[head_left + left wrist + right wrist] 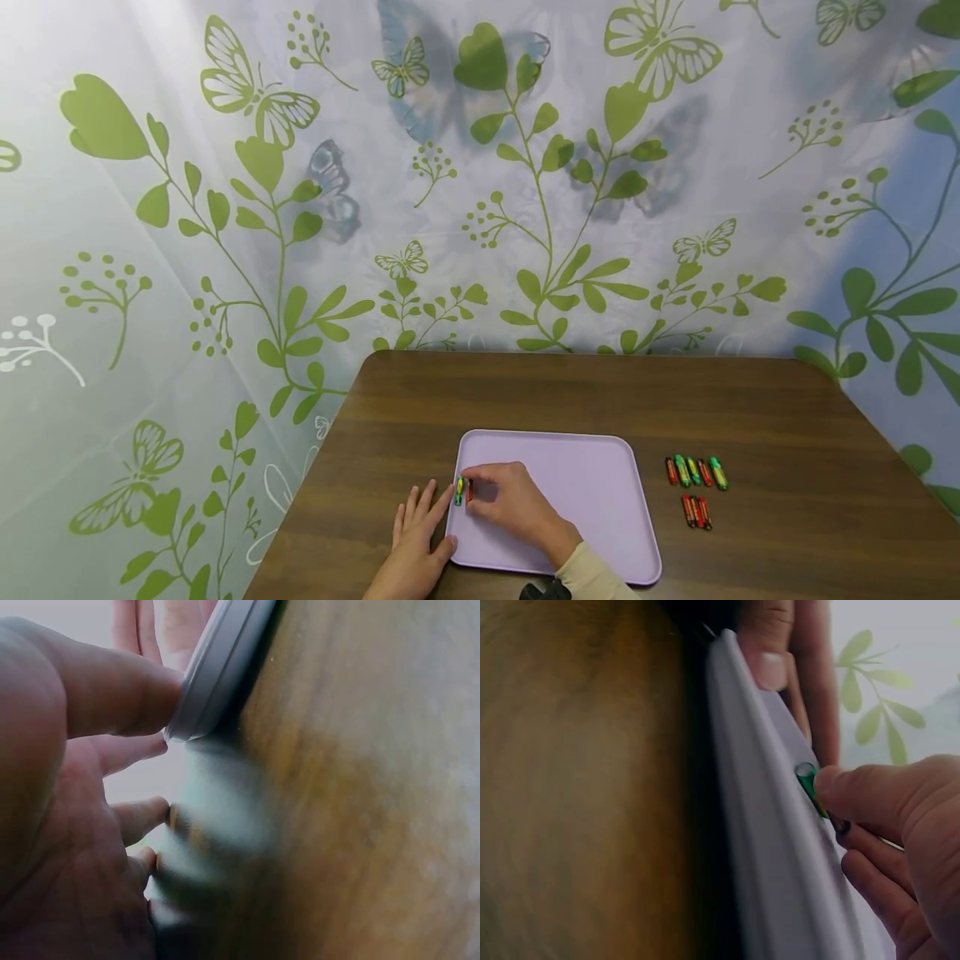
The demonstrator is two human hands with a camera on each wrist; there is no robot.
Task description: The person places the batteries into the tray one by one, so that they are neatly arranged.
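A lilac tray [570,500] lies on the wooden table, with a green-and-yellow battery [459,491] upright in the head view along its left side. Just right of it, the thumb and index finger of my right hand [517,504] pinch a red-and-black battery [470,490] at its two ends. My left hand [416,546] rests at the tray's left edge, fingers extended. In the left wrist view its thumb [124,694] touches the tray rim [217,667]. The right wrist view shows the green battery [808,784] beside my right thumb [855,791]; the red one is mostly hidden there.
Right of the tray, a row of red and green batteries [693,472] lies on the table [780,433]. Nearer to me is a group of red batteries [697,512]. Behind the table hangs a curtain [450,292] printed with leaves and butterflies.
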